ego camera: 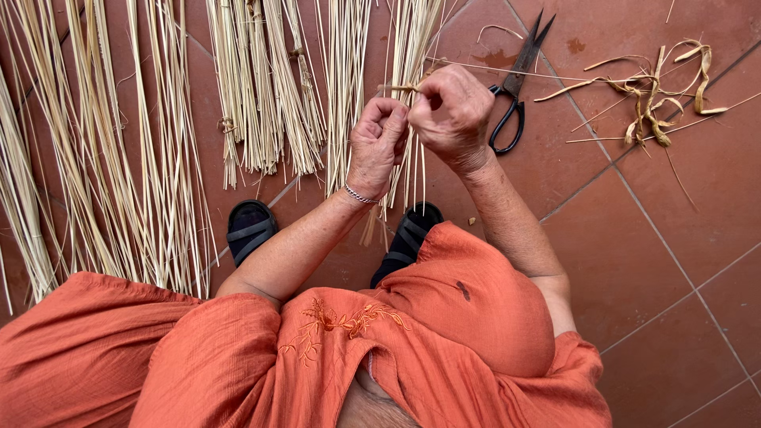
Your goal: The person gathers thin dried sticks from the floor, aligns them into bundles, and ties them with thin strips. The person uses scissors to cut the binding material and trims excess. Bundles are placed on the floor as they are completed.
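My left hand [377, 147], with a silver bracelet at the wrist, and my right hand [452, 111] meet in front of me above the floor. Both are closed on a thin bundle of pale straw stalks [409, 170] that hangs down between them toward my feet. A short straw strand [399, 88] sticks out sideways from my right fingers at the top of the bundle.
Long pale straw bundles [261, 103] lie in rows on the red tile floor [650, 238], from the left to the middle. Black scissors [517, 87] lie right of my hands. A heap of dry curled leaf scraps [654, 95] sits at the far right. Black sandals [250, 230] cover my feet.
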